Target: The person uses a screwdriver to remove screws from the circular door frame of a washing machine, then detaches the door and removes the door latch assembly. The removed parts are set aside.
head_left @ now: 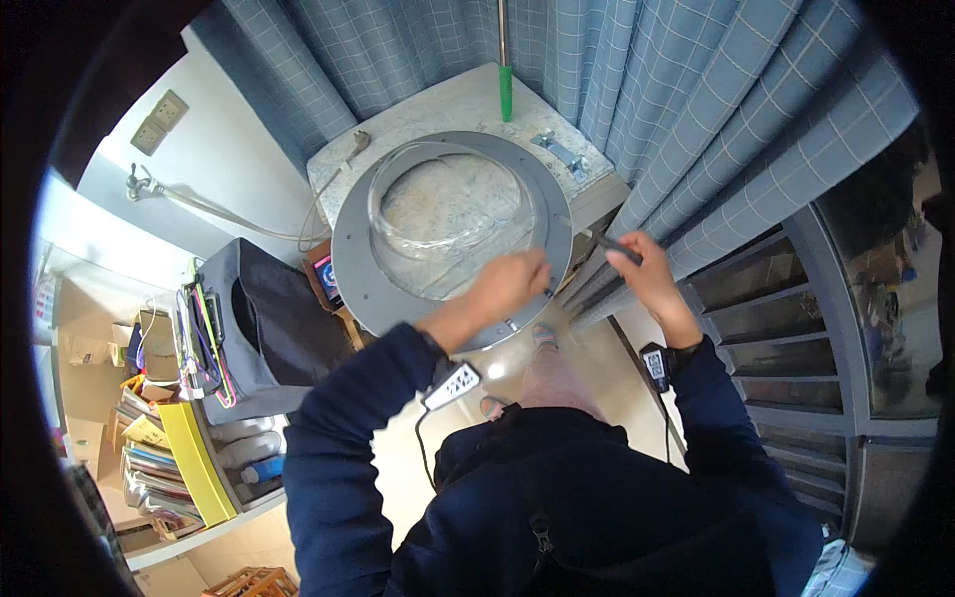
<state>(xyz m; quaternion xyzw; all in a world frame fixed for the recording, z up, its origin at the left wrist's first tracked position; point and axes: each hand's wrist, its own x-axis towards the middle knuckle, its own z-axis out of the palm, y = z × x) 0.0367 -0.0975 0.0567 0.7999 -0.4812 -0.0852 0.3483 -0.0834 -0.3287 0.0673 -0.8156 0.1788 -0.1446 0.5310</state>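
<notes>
Blue checked curtain (696, 119) fills the back, with a marble-look table (458, 109) in front of it. On the table lies a big grey ring (353, 259), a clear bowl-like window in its middle. The left hand (507, 284) rests on the ring's near edge, fingers curled tight together. The right hand (647, 269), just beside the rim, grips a dark tool (619, 249).

Left hand (507, 282) covers the grey ring's (350, 254) near rim; contact point hidden. Dark tool (619, 248) in right hand (647, 274): tip too small, probably a screwdriver.
</notes>
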